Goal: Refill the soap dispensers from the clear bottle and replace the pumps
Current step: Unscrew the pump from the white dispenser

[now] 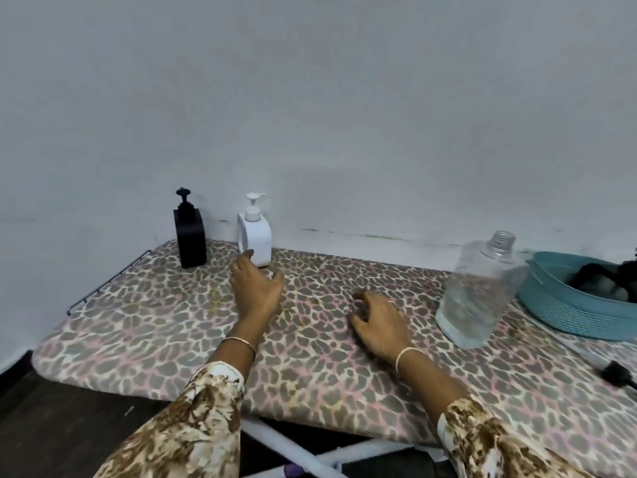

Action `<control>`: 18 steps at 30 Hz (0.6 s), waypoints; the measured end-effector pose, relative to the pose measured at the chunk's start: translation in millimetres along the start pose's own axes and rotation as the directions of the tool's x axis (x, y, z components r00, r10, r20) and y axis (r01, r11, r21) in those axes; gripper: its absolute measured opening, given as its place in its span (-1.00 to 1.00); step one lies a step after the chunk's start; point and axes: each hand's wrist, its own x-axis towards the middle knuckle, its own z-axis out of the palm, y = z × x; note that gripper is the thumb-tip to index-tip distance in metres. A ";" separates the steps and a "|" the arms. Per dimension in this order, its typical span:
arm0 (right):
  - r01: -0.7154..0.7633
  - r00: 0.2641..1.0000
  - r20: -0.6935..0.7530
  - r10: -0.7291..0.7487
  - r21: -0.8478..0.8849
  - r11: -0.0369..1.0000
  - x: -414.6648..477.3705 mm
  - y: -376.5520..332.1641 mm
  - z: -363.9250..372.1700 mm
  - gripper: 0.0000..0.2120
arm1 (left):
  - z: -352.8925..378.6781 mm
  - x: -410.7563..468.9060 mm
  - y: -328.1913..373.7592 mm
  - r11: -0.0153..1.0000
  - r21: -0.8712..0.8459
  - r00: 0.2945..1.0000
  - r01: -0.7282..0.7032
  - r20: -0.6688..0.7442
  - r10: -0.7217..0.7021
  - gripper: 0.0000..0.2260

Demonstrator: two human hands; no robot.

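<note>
Head view: left hand [256, 291], grip loosely spread and empty, hovers at the white dispenser [255, 236], likely to fetch it; the uncapped clear bottle [479, 291] stands ready well to its right.

You wore the only camera on your head, and it looked forward and down across the leopard-print board [155, 322] from the board's near long edge, facing the pale wall [310, 98] behind the board. It sat close above the board, so the board's right end ran out of frame, and the pale wall filled the upper half.
</note>
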 end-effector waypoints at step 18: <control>0.098 0.995 0.046 -0.090 -0.216 0.972 43.4 13.1 26.1 -0.47 | 34.8 85.3 -9.3 0.988 -0.127 0.996 0.089 -0.006 -0.090 -0.42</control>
